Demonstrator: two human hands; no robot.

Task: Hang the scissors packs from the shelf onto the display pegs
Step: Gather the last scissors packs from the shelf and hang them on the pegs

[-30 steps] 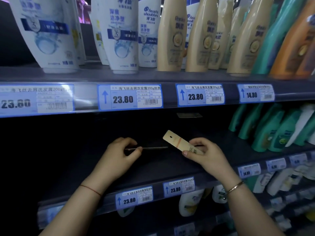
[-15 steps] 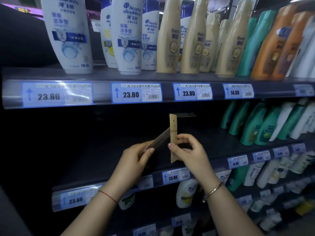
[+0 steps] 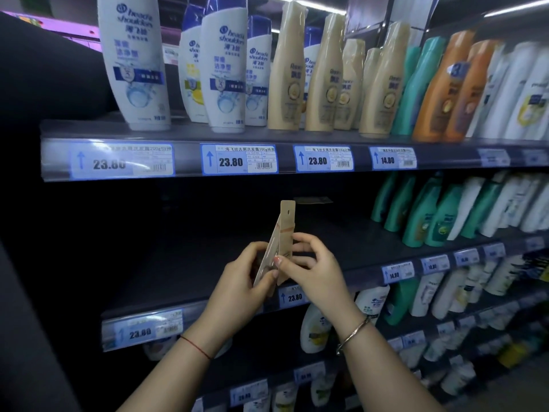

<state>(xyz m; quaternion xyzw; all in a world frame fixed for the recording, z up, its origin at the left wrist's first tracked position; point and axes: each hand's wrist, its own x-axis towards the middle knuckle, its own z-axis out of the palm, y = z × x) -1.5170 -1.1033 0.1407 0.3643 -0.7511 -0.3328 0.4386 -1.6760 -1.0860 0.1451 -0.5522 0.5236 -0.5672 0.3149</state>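
Two thin tan cardboard scissors packs are held upright and pressed together in front of the dark middle shelf [image 3: 184, 263]. The right pack [image 3: 287, 224] has a small hang hole near its top and is pinched by my right hand [image 3: 312, 269]. The left pack [image 3: 267, 257] leans against it and sits in my left hand [image 3: 240, 283]. No display peg can be made out in the dark space behind the packs.
The top shelf carries white shampoo bottles [image 3: 133, 63], tan bottles [image 3: 289, 72] and orange ones [image 3: 439, 87]. Green bottles [image 3: 427, 212] fill the middle shelf's right part. Blue price tags [image 3: 239, 159] line the shelf edges. More bottles stand below.
My left hand has brought its pack up against the one in my right hand. Both packs now stand upright together, and the view has shifted leftwards along the shelf.
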